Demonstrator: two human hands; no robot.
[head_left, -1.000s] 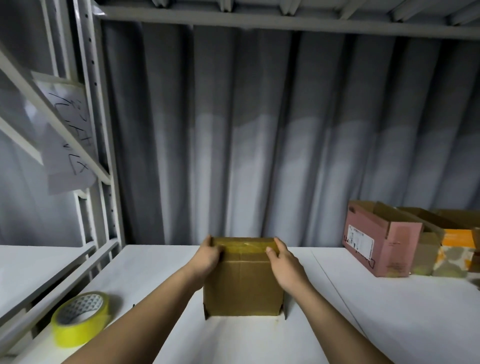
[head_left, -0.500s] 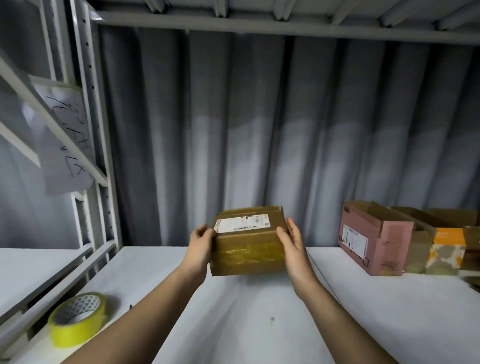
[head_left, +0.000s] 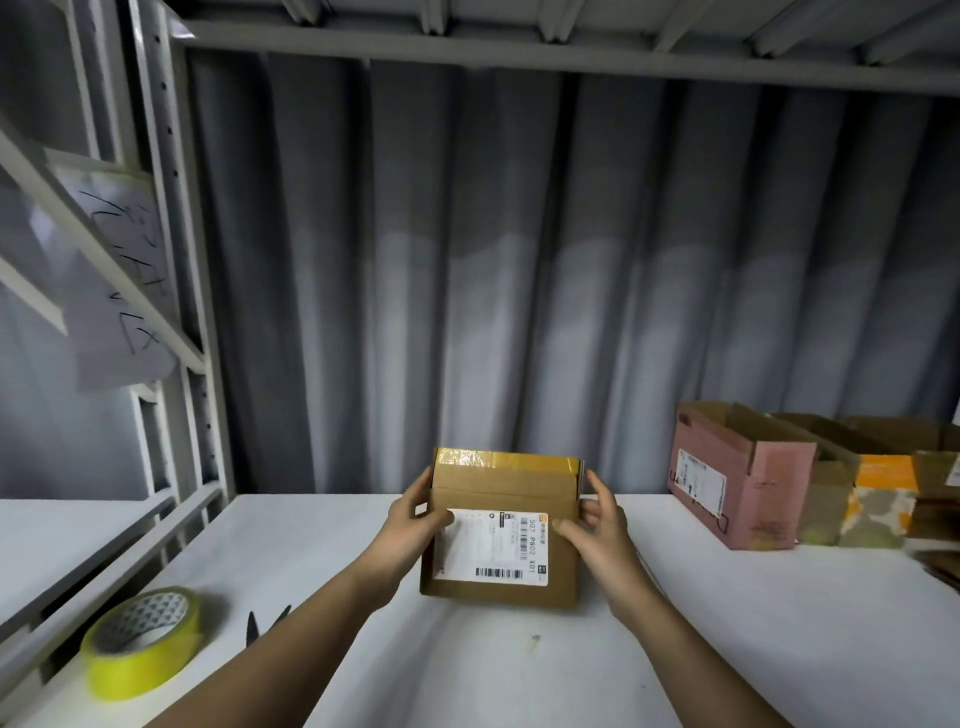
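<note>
With the yellow tape roll (head_left: 140, 644) and scissors (head_left: 260, 626) lying untouched nearest us, we gripped the taped cardboard box (head_left: 498, 483) by its sides, left hand (head_left: 410, 525) and right hand (head_left: 597, 525) curled round it, label facing us, low over the white shelf (head_left: 727, 649), so it seemed picked up but not yet opened or stowed.

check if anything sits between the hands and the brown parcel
Nothing visible does: the left hand and the right hand both grip the parcel by its sides, thumbs on its labelled face.
</note>
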